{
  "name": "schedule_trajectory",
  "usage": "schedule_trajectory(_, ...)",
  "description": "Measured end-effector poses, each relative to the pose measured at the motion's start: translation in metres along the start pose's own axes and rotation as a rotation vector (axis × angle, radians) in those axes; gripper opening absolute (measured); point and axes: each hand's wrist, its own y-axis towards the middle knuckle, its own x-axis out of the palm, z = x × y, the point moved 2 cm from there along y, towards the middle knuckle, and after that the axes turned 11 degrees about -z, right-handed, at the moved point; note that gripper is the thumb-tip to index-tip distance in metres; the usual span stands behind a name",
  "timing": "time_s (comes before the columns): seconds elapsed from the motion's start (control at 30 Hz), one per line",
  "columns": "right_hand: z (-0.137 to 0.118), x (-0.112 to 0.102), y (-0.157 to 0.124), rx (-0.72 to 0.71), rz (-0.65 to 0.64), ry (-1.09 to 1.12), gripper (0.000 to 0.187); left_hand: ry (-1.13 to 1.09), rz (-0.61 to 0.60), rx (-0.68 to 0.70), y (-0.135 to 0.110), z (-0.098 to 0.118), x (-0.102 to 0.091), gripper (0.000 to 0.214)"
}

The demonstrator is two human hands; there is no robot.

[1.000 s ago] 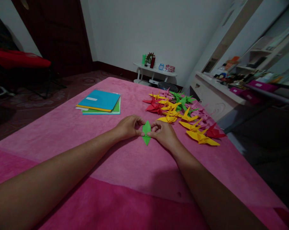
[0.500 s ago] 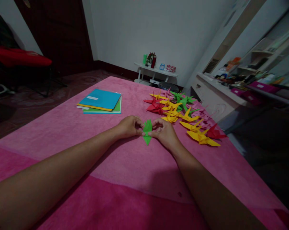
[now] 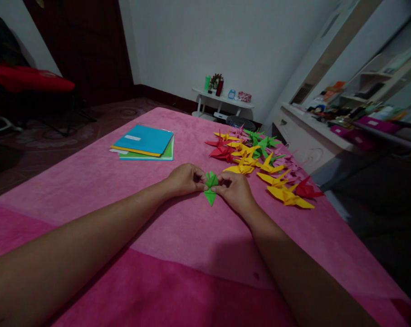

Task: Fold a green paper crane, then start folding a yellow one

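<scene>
A small green folded paper [image 3: 211,196] is held between my hands over the pink cloth [image 3: 178,236]. One pointed end faces me, and the upper part shows a flap with narrow tips behind it. My left hand [image 3: 188,178] pinches its left edge between thumb and fingers. At the opposite edge, my right hand [image 3: 235,187] grips it the same way, thumb near the middle fold. Just beyond my right hand lie yellow paper cranes [image 3: 240,168], the closest almost touching the fingers in view.
Red cranes [image 3: 221,152], green cranes [image 3: 265,141] and pink cranes [image 3: 292,162] crowd the right side. Coloured paper sheets [image 3: 147,140] are stacked at the back left. Beyond the cloth stand a white shelf [image 3: 222,97], a cluttered dresser [image 3: 307,131] and a red-covered chair [image 3: 28,79].
The green paper's upper flap now looks wider and folded down toward me, where it was a long narrow point. Both hands keep their pinch with small finger shifts.
</scene>
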Motion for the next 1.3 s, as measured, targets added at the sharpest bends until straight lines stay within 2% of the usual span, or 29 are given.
schedule_trajectory(0.1,-0.001,-0.003,0.0,-0.066,-0.063,-0.031,0.016,-0.012,-0.006,0.005,-0.002,0.001,0.0,0.013)
schedule_trajectory(0.3,-0.008,-0.011,-0.002,-0.213,-0.215,-0.195,0.017,0.06,-0.054,0.077,-0.004,0.01,-0.001,0.006)
schedule_trajectory(0.53,-0.025,-0.016,-0.006,-0.314,-0.357,-0.428,0.019,0.318,-0.035,0.204,-0.009,0.023,-0.001,0.006)
schedule_trajectory(0.73,-0.031,-0.016,-0.009,-0.332,-0.356,-0.494,0.022,0.402,-0.044,0.316,-0.013,0.031,0.0,0.014)
schedule_trajectory(1.0,-0.031,-0.016,-0.009,-0.314,-0.361,-0.506,0.022,0.375,-0.082,0.35,-0.014,0.034,0.0,0.015)
schedule_trajectory(1.3,-0.026,-0.016,-0.008,-0.294,-0.376,-0.373,0.027,0.337,-0.111,0.356,-0.016,0.041,0.0,0.023)
